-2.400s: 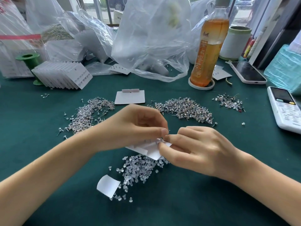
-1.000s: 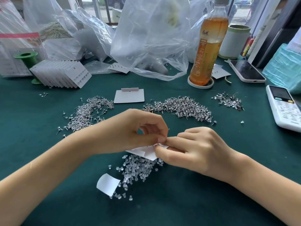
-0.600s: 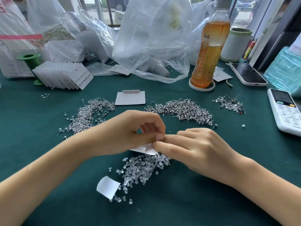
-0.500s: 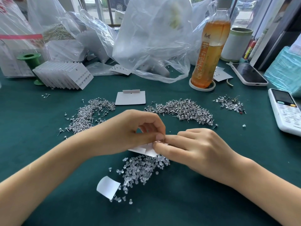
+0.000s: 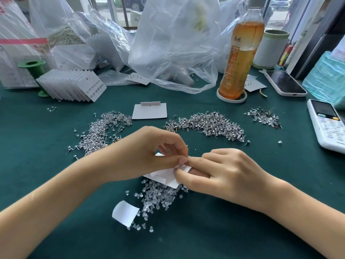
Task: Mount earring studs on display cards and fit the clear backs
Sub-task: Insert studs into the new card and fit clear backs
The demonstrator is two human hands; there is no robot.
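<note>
Pinching a white display card between thumb and curled fingers, the left hand holds it just above the pile of clear backs on the green worktop. The right hand meets it at the card's upper edge, thumb and forefinger pressed together on something too small to make out, possibly a stud or a back. Two heaps of earring studs lie beyond the hands, a third small one to the right. A blank card lies between the heaps; a fanned stack of filled cards sits far left. A curled paper slip touches the backs. A tea bottle, phone and remote stand right.
</note>
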